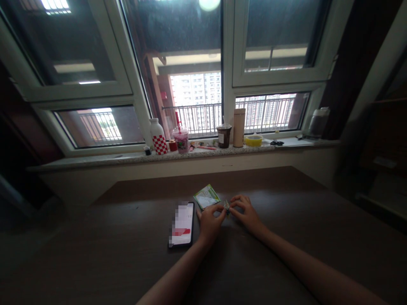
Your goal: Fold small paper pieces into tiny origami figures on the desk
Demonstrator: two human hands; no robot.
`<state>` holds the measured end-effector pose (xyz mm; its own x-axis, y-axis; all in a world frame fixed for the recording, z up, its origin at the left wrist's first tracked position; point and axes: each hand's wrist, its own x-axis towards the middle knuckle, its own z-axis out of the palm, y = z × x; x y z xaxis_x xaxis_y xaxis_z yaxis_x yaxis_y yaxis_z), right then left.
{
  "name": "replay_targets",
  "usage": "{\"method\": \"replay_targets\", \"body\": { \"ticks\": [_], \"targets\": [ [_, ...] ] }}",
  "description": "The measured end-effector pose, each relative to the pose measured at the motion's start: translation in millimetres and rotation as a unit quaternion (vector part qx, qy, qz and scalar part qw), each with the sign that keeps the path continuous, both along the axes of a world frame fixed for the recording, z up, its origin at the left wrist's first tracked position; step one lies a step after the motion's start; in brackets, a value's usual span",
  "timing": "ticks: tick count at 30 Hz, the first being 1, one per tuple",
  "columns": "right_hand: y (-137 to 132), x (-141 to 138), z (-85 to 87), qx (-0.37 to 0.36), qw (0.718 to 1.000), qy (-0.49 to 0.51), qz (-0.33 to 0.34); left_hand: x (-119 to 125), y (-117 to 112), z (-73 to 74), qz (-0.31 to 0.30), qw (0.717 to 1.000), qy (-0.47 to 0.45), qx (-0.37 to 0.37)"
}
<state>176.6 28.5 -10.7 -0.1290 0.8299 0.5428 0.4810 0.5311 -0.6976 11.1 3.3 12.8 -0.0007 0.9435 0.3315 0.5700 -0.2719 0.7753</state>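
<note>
Both my hands meet at the middle of a dark brown table (286, 237). My left hand (209, 222) and my right hand (246, 214) each pinch a small folded piece of paper (226, 206) held between them, fingers curled around it. A green and white packet (206, 196) lies flat just beyond my left hand. A phone (182, 223) with a lit screen lies face up to the left of my left hand.
A stone windowsill (127, 159) runs behind the table, carrying a red-checked bottle (158, 136), a pink cup (181, 140), a dark drink cup (224, 135), a tall beige tumbler (238, 127), a yellow tape roll (253, 140) and scissors (277, 143). Large windows stand above.
</note>
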Motion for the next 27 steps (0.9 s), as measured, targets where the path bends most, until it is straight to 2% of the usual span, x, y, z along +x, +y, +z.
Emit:
{"method": "replay_targets", "body": {
  "ticks": [6,14,18,21,27],
  "targets": [
    [-0.2,-1.6,-0.3,0.003,1.000,-0.012,0.017,2.2,0.0,-2.5,0.005,1.000,0.004,-0.005],
    [-2.9,-3.7,1.6,-0.003,0.999,-0.012,0.036,3.8,-1.8,1.7,0.002,1.000,0.023,0.009],
    [-0.5,-1.7,0.7,-0.011,1.000,0.012,0.024,1.0,0.8,0.0,-0.012,1.000,0.012,0.000],
    [4.4,0.6,-3.3,-0.029,0.999,0.036,0.011,-0.2,3.4,-3.8,0.002,1.000,0.005,-0.018],
    [10.3,3.0,-9.4,-0.054,0.997,0.062,0.007,-0.6,4.7,-7.6,0.004,1.000,0.013,-0.009]
  ]
}}
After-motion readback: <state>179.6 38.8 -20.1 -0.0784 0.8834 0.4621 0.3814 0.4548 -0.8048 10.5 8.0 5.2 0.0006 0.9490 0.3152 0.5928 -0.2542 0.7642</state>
